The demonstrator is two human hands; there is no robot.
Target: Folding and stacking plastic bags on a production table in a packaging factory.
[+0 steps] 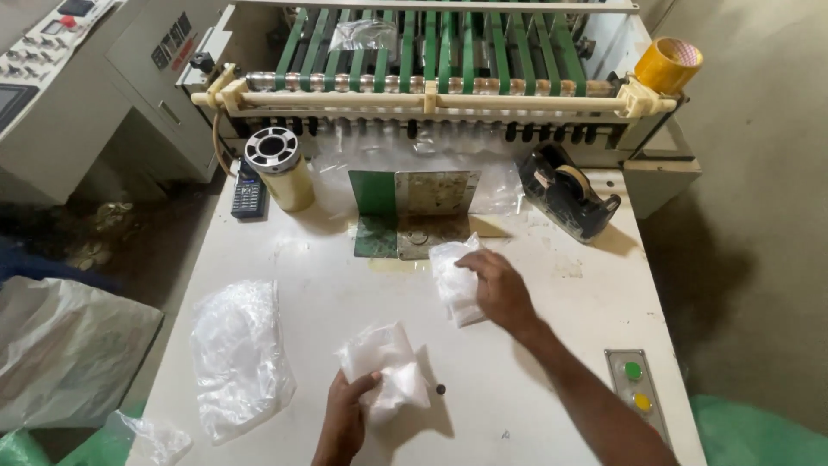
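1. Gripping a folded bundle of thin clear plastic bags [385,369] at lower centre of the frame, left hand [347,414] closing fingers round its lower edge and lifting it a little off the white metal worktable [552,406].
2. Pressing flat on a second folded stack of clear plastic bags [455,280] at centre frame, right hand [498,287] lying palm down with fingers curled over the top; pinching or merely resting, impossible to tell.
3. Risking a slip: slick film fanning out of a one-edge grip and spilling loose sheets across the table.
4. Risking a mix-up: drifting toward the loose crumpled clear plastic sheet [240,355] at lower left and tangling with it.
5. Risking a snag: sliding the centre stack upward into the green and rusty metal backstop plate [417,211] just above it, creasing the edges.
6. Risking a knock: sweeping a forearm over the green and yellow push buttons [636,387] at lower right.
7. Hiding the count: layers in both bundles blurring into one white mass.
8. Cutting off both forearms at the bottom edge, and the grey control console [52,60] at upper left.
9. Obscuring clear film under the green conveyor belts [431,43] at top; hardly showing against the machine.
10. Leaving a small dark speck beside the lower bundle unidentifiable.
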